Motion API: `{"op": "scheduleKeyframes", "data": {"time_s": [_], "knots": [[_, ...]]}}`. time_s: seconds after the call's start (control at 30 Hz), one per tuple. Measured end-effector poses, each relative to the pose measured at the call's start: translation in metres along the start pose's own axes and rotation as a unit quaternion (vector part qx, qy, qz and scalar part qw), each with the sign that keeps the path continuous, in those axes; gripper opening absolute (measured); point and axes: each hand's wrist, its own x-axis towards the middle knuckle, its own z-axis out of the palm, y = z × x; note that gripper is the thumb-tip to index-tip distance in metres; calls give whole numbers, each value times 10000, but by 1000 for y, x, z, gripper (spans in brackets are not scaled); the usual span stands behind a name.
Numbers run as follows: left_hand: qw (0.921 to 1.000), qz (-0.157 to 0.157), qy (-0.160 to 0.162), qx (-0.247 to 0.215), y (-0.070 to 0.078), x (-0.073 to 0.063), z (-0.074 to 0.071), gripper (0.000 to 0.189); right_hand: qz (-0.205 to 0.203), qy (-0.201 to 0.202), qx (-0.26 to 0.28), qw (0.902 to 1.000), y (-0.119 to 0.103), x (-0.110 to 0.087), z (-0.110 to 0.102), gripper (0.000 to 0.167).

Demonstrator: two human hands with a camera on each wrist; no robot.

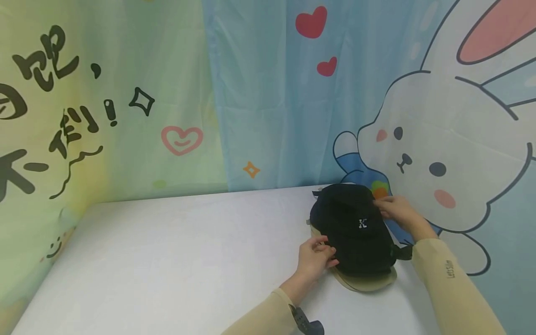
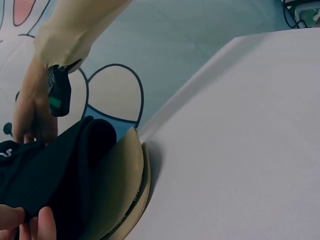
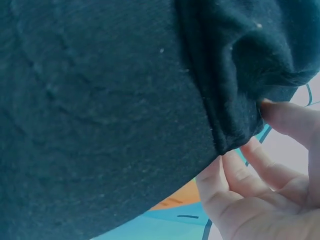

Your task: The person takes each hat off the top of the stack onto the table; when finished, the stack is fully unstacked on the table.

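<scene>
A black cap with a white letter K on its front lies over khaki caps, its brim toward me. Two stacked khaki brims show under the black one in the left wrist view; the rest of them is mostly covered. At the black cap's left edge, my left hand pinches the brim between thumb and fingers. My right hand grips the opposite edge. In the right wrist view its thumb lies on the dark cloth, with the fingers under the edge where brim meets crown.
The caps sit at the right side of a white table, close to its right edge. Behind hangs a printed curtain with hearts and a cartoon rabbit. Black wrist devices are strapped over the khaki sleeves.
</scene>
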Motion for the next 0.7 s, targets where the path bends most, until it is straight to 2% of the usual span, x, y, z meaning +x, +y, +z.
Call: {"op": "scheduleKeyframes", "data": {"time_s": [0.17, 0.3, 0.5, 0.7], "knots": [[10000, 49, -32, -40, -1, 1, -1, 30, 181, -179, 534, 9982, -1, 0, -2, 77], [9999, 96, -56, -57, -2, 2, -2, 31, 304, -217, 826, 9959, -1, 0, -2, 78], [9996, 220, -99, -133, -3, 3, -2, 32, 348, -153, 986, 9944, -2, 0, -2, 80], [9994, 276, -132, -132, 0, 3, -3, 31, 272, -146, 909, 9954, -4, -1, -2, 82]]}}
